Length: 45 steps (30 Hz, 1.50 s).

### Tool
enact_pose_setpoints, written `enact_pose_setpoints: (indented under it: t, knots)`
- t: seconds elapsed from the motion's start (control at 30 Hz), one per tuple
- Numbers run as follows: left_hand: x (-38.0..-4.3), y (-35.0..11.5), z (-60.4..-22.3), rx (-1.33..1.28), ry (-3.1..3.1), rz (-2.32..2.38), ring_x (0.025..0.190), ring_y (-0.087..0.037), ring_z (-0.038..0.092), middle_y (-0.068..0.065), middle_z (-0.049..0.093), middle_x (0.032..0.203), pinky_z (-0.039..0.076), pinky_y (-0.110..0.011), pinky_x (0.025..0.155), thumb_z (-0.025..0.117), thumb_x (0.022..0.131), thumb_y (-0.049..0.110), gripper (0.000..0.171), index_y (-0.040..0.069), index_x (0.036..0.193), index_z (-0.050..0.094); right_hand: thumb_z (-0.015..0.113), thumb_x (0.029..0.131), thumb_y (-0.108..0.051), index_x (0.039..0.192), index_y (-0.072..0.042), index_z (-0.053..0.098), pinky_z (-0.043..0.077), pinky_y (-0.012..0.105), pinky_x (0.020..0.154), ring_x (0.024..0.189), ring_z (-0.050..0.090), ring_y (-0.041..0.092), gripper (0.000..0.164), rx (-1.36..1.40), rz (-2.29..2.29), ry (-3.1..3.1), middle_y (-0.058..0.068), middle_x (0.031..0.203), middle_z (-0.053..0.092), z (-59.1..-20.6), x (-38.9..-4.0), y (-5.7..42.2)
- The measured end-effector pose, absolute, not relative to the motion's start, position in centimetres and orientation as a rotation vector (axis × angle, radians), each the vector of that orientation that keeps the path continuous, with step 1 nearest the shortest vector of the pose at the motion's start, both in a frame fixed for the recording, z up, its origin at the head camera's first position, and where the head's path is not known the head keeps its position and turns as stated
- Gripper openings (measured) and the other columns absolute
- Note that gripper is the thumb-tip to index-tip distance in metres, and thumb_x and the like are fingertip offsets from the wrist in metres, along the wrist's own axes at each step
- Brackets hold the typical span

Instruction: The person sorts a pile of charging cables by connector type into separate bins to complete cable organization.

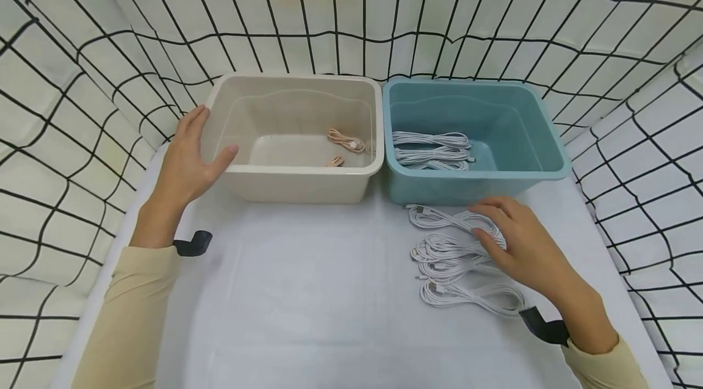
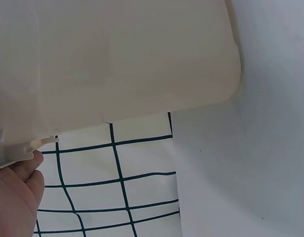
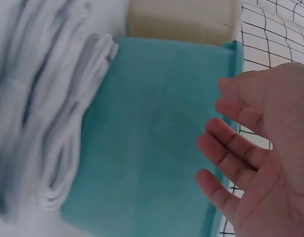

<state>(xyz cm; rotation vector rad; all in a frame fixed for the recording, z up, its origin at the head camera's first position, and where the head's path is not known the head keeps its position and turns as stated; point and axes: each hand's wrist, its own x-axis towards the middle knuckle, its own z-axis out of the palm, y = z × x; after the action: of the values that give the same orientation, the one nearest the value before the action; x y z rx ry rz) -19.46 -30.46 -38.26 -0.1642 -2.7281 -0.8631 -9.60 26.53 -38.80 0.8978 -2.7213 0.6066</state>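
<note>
My left hand (image 1: 187, 166) rests at the left end of a beige bin (image 1: 296, 170), its fingers straight along the rim and the thumb apart from them. My right hand (image 1: 519, 245) is over the farthest of several white coiled cables (image 1: 439, 218) on the table, in front of a teal bin (image 1: 428, 189). In the right wrist view its fingers (image 3: 226, 160) are loosely bent and nothing is between them. More white cable bundles (image 1: 434, 156) lie in the left part of the teal bin. Two small tan cable bundles (image 1: 345, 140) lie in the beige bin.
The bins stand side by side at the back of a white-covered table (image 1: 307, 291). Black wire grid panels (image 1: 335, 10) rise behind them and on both sides. A dark band-mounted piece (image 1: 193, 243) sits at the left wrist, a similar one (image 1: 545, 327) at the right.
</note>
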Motion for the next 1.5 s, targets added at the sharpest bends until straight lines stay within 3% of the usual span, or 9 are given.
enact_pose_setpoints:
  t: [0.23,0.43,0.7,0.9,1.2,1.3,1.5]
  knots:
    - [-19.3,-30.6,-38.2,-0.156,-2.702,-0.873,0.152,-0.050,0.034,-0.020,0.029,0.171,0.030,-0.073,0.118,0.064,0.095,0.044,0.089,-0.001,0.164,0.032,0.084,0.087,-0.007,0.119,-0.006,0.072,0.059,0.052,0.087,0.105,0.069,0.029,0.035,0.813,0.607,-2.841,0.006,0.115,0.069,-41.9,-6.5,26.6]
    - [-19.3,-30.5,-38.1,-0.172,-2.703,-0.887,0.152,-0.051,0.034,-0.020,0.028,0.171,0.030,-0.074,0.118,0.063,0.095,0.044,0.089,-0.001,0.164,0.031,0.084,0.088,-0.009,0.116,-0.010,0.074,0.059,0.047,0.088,0.106,0.069,0.023,0.030,0.758,0.623,-2.864,0.001,0.115,0.070,-44.5,-4.2,26.6]
    - [-18.9,-30.3,-38.3,-0.163,-2.766,-0.870,0.151,-0.053,0.032,-0.021,0.024,0.172,0.030,-0.074,0.117,0.060,0.098,0.045,0.089,0.000,0.166,0.026,0.084,0.089,-0.015,0.122,-0.010,0.069,0.053,0.045,0.096,0.113,0.067,0.022,0.037,0.693,0.626,-2.870,-0.002,0.118,0.069,-47.4,-1.7,26.0]
    - [-18.6,-30.6,-38.2,-0.168,-2.757,-0.876,0.152,-0.053,0.032,-0.022,0.023,0.172,0.030,-0.074,0.117,0.062,0.098,0.043,0.088,-0.001,0.166,0.026,0.085,0.086,-0.019,0.121,-0.011,0.067,0.054,0.046,0.089,0.105,0.068,0.021,0.040,0.678,0.573,-2.863,-0.003,0.114,0.068,-48.9,-1.1,25.9]
    - [-18.9,-30.4,-37.8,-0.165,-2.747,-0.874,0.151,-0.053,0.033,-0.022,0.023,0.172,0.030,-0.074,0.117,0.061,0.098,0.043,0.088,-0.001,0.166,0.027,0.090,0.078,-0.018,0.121,-0.007,0.068,0.047,0.031,0.093,0.100,0.068,0.014,0.049,0.721,0.654,-2.775,-0.006,0.107,0.070,-49.7,-0.8,26.0]
    - [-18.9,-30.5,-37.9,-0.168,-2.736,-0.877,0.150,-0.053,0.035,-0.022,0.024,0.172,0.031,-0.073,0.117,0.062,0.098,0.043,0.087,-0.002,0.165,0.028,0.092,0.076,-0.020,0.120,-0.008,0.068,0.050,0.033,0.090,0.100,0.068,0.015,0.051,0.723,0.639,-2.770,-0.006,0.108,0.070,-49.7,-0.7,26.0]
    - [-18.9,-30.4,-37.9,-0.176,-2.725,-0.882,0.149,-0.053,0.036,-0.021,0.026,0.171,0.032,-0.072,0.116,0.063,0.097,0.042,0.087,-0.002,0.164,0.030,0.093,0.079,-0.025,0.112,-0.014,0.073,0.056,0.041,0.085,0.100,0.067,0.014,0.041,0.692,0.598,-2.843,-0.009,0.107,0.067,-49.1,-0.4,25.6]
